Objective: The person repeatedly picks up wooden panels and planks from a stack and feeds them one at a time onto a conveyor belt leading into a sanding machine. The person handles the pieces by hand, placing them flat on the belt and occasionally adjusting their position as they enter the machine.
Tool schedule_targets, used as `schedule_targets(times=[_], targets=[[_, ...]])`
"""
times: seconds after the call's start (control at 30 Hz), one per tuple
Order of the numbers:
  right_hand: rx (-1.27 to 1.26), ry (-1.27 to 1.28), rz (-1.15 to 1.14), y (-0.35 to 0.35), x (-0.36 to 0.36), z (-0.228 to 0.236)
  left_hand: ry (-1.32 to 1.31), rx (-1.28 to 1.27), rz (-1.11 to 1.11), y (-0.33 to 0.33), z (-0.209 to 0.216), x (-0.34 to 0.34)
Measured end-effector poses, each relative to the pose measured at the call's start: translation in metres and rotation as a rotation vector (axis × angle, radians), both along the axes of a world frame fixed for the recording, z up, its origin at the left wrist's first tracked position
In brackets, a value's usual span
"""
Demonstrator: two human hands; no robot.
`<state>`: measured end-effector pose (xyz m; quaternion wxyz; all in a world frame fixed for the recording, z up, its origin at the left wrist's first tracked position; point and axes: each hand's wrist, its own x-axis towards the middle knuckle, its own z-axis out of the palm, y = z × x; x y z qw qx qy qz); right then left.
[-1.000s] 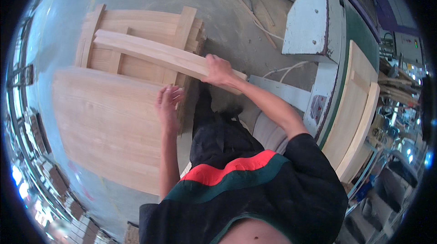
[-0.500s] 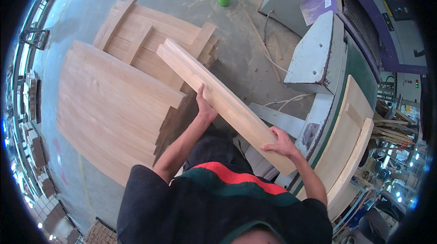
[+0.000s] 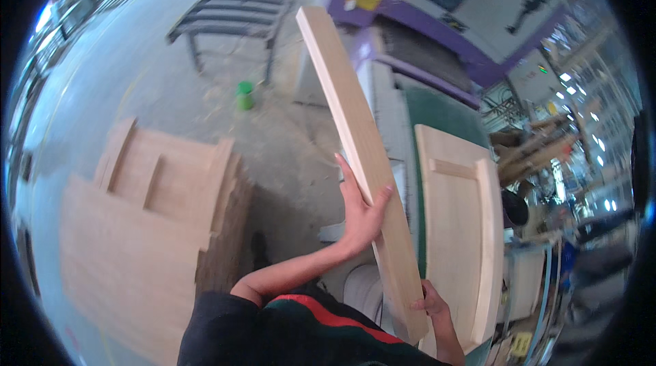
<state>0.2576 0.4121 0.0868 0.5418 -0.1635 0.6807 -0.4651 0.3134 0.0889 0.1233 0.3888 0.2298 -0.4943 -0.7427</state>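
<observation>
A long pale wooden beam slants up in front of me, raised off every surface. My left hand is closed around its middle from the left, thumb across the upper face. Close to the beam's near end, my right hand grips its right edge. To the right of the beam lies a flat wooden panel on a green conveyor bed. A narrow wooden strip rests along that panel's right side, and a short one lies across near its far end.
At left stands a stack of wooden panels with strips on top. A purple and grey machine with a lit display is beyond the conveyor. On the floor ahead are a green bucket and a slatted metal roller table.
My view has turned right, toward the machine and conveyor. The beam has swung from slanting left to pointing more straight ahead, still in both hands.
</observation>
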Motion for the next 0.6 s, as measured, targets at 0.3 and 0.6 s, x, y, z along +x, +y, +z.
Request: schedule_targets(times=[0.3, 0.6], targets=[[0.063, 0.114, -0.799, 0.133, 0.113, 0.034, 0.199, -0.157, -0.458, 0.156, 0.061, -0.050], [0.055, 0.078, -0.973, 0.235, 0.216, 0.014, 0.128, 0.010, -0.835, 0.286, 0.029, -0.041]])
